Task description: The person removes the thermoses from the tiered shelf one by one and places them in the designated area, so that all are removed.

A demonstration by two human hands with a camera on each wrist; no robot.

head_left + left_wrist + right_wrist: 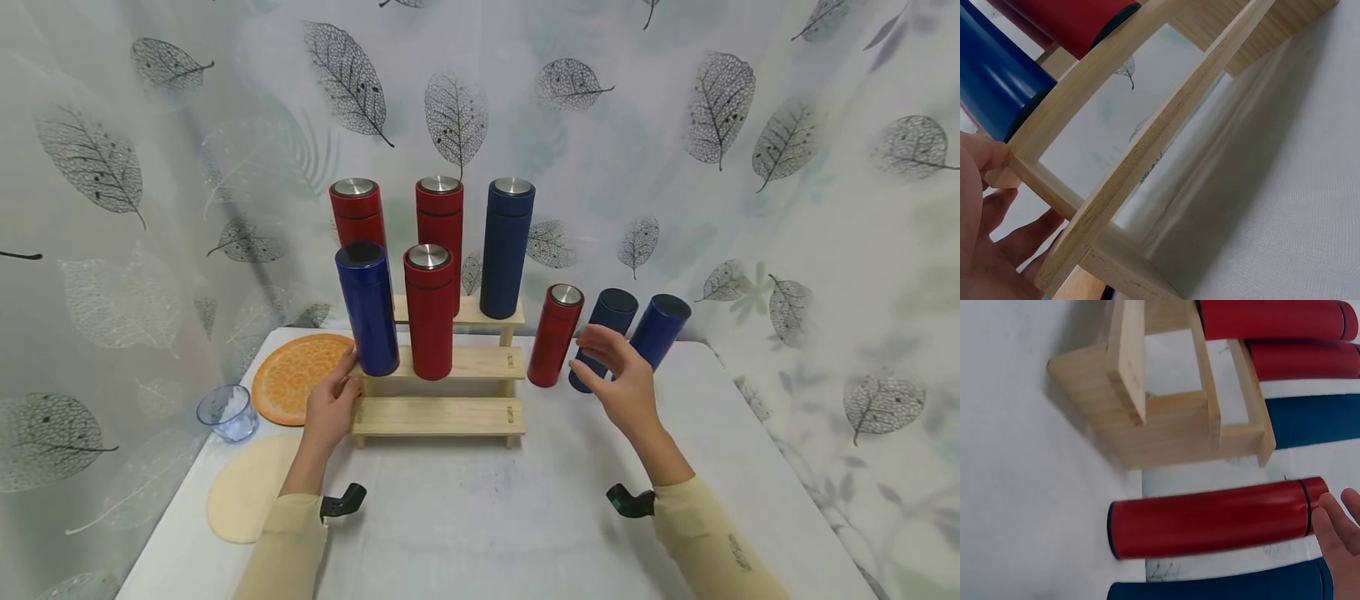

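My left hand (328, 408) holds the left end of a three-tier wooden stand (442, 417), thumb by the middle shelf and fingers along the side piece in the left wrist view. On that shelf stand a glossy blue thermos (369, 321), closest to this hand, and a red thermos (431, 325). My right hand (628, 387) is raised, thumb and fingers apart, in front of a dark blue thermos (615, 310) on the table. Left of it stands another red thermos (553, 337), whose cap is near the fingertips in the right wrist view. A blue thermos (660, 329) stands to the right.
The top shelf carries two red thermoses, one left (357, 212) and one central (441, 217), plus a dark blue thermos (507, 250). Left on the table are an orange round mat (292, 375), a pale round mat (243, 492) and a blue glass (232, 417). A leaf-patterned curtain (585, 167) hangs behind.
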